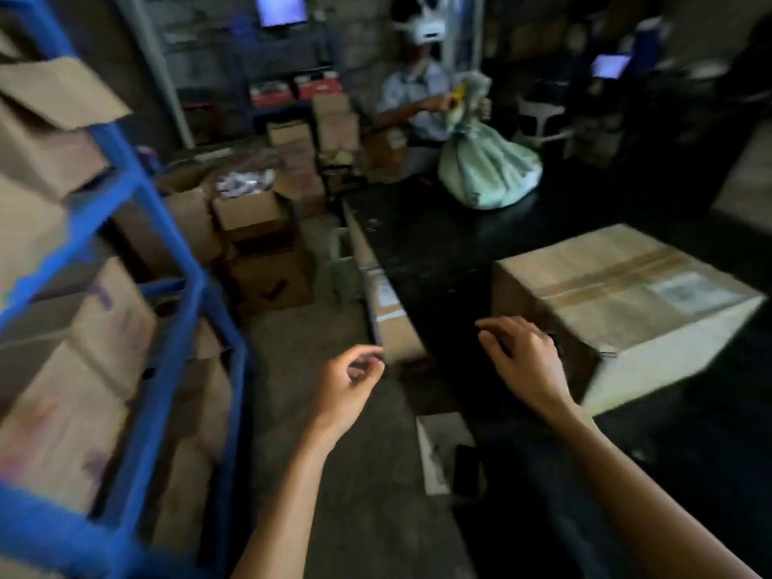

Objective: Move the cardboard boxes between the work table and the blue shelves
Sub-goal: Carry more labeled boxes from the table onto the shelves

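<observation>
The right hand (524,361) is held out over the near corner of the taped cardboard box (626,302), fingers loosely curled and holding nothing; whether the fingertips touch the box cannot be told through the blur. The left hand (349,380) is raised over the floor beside the desk (438,252), likewise loosely curled and empty. Both hands appear to be set for a two-sided grasp of the box, which would suit a load this wide.

The box is laid flat on the dark desk, near its front edge, within easy reach. The blue shelves (167,227) are seen at the left, well apart from the desk, and are already packed with other cartons (96,328). More open boxes (246,211) are stacked on the floor behind. At the far end of the desk a pale green sack (486,165) is handled by a seated person (417,98).
</observation>
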